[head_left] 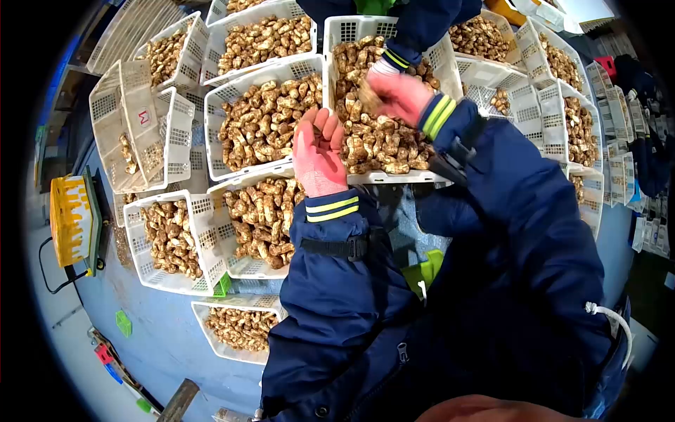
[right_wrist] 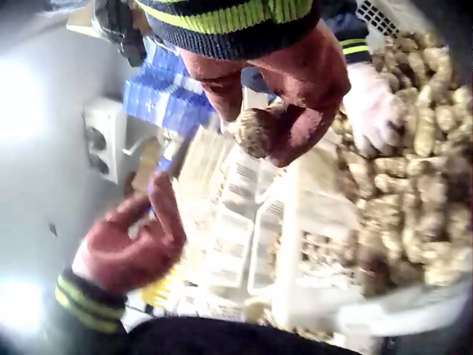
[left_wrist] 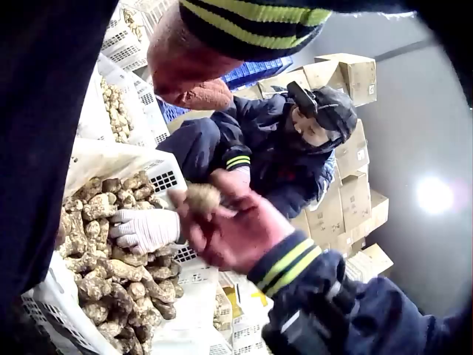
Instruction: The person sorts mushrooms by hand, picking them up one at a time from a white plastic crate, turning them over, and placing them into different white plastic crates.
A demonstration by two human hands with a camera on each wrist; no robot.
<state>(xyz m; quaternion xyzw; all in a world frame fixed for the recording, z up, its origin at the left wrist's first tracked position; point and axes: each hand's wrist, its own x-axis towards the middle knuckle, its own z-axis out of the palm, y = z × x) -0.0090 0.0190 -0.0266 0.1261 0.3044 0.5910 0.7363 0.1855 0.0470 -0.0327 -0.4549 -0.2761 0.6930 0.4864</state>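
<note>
My right hand (head_left: 402, 97), in a pink glove, grips a brown-and-white mushroom (right_wrist: 253, 133) over a white perforated crate (head_left: 337, 28). In the head view that mushroom is blurred. Many mushrooms (head_left: 387, 146) fill the crate below. My left hand (head_left: 318, 151), gloved the same way, hovers palm up at the crate's near left side, its fingers loosely bent around nothing. Another person's white-gloved hand (left_wrist: 148, 229) lies on the mushrooms in the same crate.
More crates of mushrooms surround this one, including a left crate (head_left: 211, 141) and a near-left crate (head_left: 246, 267). The other person (left_wrist: 288, 140) crouches opposite, with cardboard boxes (left_wrist: 344, 200) behind. A yellow crate (head_left: 69, 221) sits on a trolley at far left.
</note>
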